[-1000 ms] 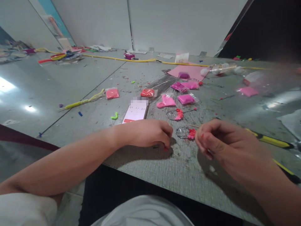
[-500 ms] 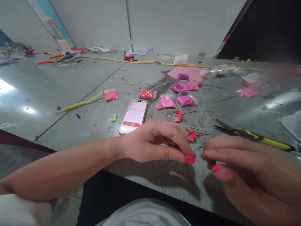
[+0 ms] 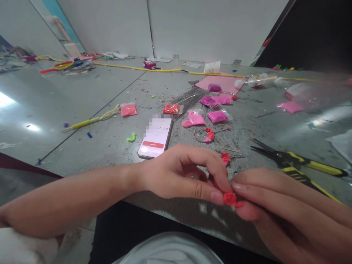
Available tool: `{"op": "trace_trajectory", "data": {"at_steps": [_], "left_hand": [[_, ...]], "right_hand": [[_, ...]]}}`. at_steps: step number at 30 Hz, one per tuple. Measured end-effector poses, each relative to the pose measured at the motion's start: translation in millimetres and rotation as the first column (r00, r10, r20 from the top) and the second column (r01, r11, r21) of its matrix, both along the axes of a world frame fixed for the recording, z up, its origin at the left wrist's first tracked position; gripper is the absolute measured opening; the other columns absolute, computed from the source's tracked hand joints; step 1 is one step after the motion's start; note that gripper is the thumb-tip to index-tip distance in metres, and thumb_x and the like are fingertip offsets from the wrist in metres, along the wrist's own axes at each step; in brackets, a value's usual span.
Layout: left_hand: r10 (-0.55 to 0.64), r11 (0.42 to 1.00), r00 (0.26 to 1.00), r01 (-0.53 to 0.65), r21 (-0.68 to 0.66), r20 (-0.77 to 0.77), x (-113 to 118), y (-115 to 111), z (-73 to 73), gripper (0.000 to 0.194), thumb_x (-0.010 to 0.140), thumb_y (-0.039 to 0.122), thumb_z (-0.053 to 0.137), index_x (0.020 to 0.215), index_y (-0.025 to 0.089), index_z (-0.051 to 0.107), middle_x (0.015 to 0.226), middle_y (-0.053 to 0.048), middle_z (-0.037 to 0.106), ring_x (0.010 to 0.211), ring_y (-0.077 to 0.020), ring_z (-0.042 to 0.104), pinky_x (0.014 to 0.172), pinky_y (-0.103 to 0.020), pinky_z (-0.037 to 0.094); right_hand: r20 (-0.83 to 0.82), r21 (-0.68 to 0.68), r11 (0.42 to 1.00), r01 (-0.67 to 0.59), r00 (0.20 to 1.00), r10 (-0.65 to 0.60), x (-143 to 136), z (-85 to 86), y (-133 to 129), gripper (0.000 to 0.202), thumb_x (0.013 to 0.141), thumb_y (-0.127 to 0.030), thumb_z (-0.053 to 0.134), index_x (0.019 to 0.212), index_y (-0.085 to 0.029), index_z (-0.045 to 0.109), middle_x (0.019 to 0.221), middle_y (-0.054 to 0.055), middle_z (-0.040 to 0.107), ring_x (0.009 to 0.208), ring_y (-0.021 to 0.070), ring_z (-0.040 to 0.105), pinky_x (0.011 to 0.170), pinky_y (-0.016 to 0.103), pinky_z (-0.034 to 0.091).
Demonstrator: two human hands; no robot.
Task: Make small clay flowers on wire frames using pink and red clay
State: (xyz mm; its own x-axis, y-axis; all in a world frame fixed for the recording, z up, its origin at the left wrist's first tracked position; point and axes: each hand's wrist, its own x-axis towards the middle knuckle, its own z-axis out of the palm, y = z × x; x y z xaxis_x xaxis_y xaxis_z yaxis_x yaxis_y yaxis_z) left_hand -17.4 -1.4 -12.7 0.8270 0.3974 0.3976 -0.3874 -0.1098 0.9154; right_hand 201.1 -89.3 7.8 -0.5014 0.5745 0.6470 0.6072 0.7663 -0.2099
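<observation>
Between thumb and fingers, my left hand [image 3: 187, 174] pinches a small red clay flower [image 3: 230, 198] with layered petals. My right hand [image 3: 286, 205] is close against it from the right, its fingers drawn together. A little flat red clay piece [image 3: 239, 204] sits on the right thumb tip, right beside the flower. Just beyond the hands lies a wire piece with red clay flowers [image 3: 226, 158]. Farther back is a round wire frame with red and pink clay flowers [image 3: 209, 134].
A phone with a timer [image 3: 154, 137] lies left of the hands. Black and yellow pliers [image 3: 291, 157] rest at right. Farther back are pink clay packets [image 3: 218, 116], a red clay packet [image 3: 172, 109], thin wires [image 3: 184, 102] and a yellow cable [image 3: 132, 68].
My right hand has moved left, bringing the red clay piece on its thumb up to the flower. My left hand has shifted slightly right and down with the flower.
</observation>
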Motion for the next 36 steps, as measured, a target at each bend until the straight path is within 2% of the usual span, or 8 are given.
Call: {"op": "trace_trajectory", "data": {"at_steps": [5,13,23,29,32,36], "left_hand": [[-0.017,1.0,1.0,0.017,-0.021,-0.007,-0.3,0.0,-0.7,0.021,0.081,-0.005,0.076,0.09,0.014,0.072,0.095,-0.006,0.067,0.09,-0.0139,0.067,0.086,-0.03,0.059],[0.027,1.0,0.999,-0.028,-0.015,-0.042,1.3,-1.7,4.1,0.01,0.084,0.006,0.078,0.086,0.014,0.073,0.091,-0.007,0.068,0.084,-0.0138,0.068,0.08,-0.029,0.06],[0.032,0.999,0.998,-0.03,0.041,-0.051,-1.0,0.0,5.6,0.019,0.076,0.006,0.087,0.092,0.013,0.079,0.094,-0.008,0.07,0.081,-0.0145,0.069,0.075,-0.027,0.061],[0.024,0.998,0.997,-0.019,0.062,-0.073,2.1,-1.0,5.6,0.012,0.079,0.016,0.087,0.088,0.015,0.079,0.091,-0.008,0.073,0.079,-0.0148,0.07,0.071,-0.025,0.061],[-0.007,0.999,0.994,0.013,0.049,-0.107,1.1,-0.7,6.1,0.011,0.079,0.011,0.085,0.087,0.015,0.079,0.092,-0.008,0.073,0.08,-0.015,0.071,0.072,-0.025,0.06],[-0.061,0.996,0.993,0.067,0.065,-0.1,-1.7,-0.6,7.5,0.014,0.081,0.003,0.08,0.092,0.012,0.079,0.097,-0.01,0.072,0.087,-0.0155,0.072,0.079,-0.025,0.061]], "right_hand": [[-0.014,-0.025,1.0,-0.005,1.0,0.005,0.8,-0.8,-0.9,0.02,0.099,-0.013,0.059,0.113,-0.025,0.064,0.09,0.0,0.079,0.079,0.014,0.075,0.075,0.024,0.064],[-0.036,-0.034,0.999,0.036,0.999,-0.038,2.9,-1.6,-5.3,0.021,0.095,-0.013,0.063,0.11,-0.027,0.066,0.088,-0.002,0.079,0.072,0.0154,0.075,0.07,0.027,0.065],[-0.06,-0.046,0.998,0.032,0.998,-0.035,0.5,-3.3,-4.3,0.017,0.09,-0.013,0.067,0.095,-0.028,0.06,0.075,-0.004,0.073,0.068,0.013,0.073,0.063,0.024,0.061],[-0.045,-0.039,0.999,-0.02,0.999,0.018,0.9,-0.2,-3.8,0.016,0.087,-0.015,0.071,0.085,-0.027,0.061,0.068,-0.005,0.072,0.059,0.0126,0.07,0.056,0.023,0.06],[-0.038,-0.048,0.999,-0.009,0.999,0.008,2.7,0.6,-5.2,0.017,0.087,-0.017,0.07,0.079,-0.027,0.059,0.066,-0.006,0.07,0.058,0.0126,0.069,0.056,0.023,0.059],[0.025,-0.132,0.988,-0.076,0.997,0.079,10.0,-5.4,-7.8,0.014,0.09,-0.025,0.073,0.087,-0.028,0.06,0.07,-0.003,0.069,0.062,0.0142,0.068,0.055,0.025,0.057]]}}
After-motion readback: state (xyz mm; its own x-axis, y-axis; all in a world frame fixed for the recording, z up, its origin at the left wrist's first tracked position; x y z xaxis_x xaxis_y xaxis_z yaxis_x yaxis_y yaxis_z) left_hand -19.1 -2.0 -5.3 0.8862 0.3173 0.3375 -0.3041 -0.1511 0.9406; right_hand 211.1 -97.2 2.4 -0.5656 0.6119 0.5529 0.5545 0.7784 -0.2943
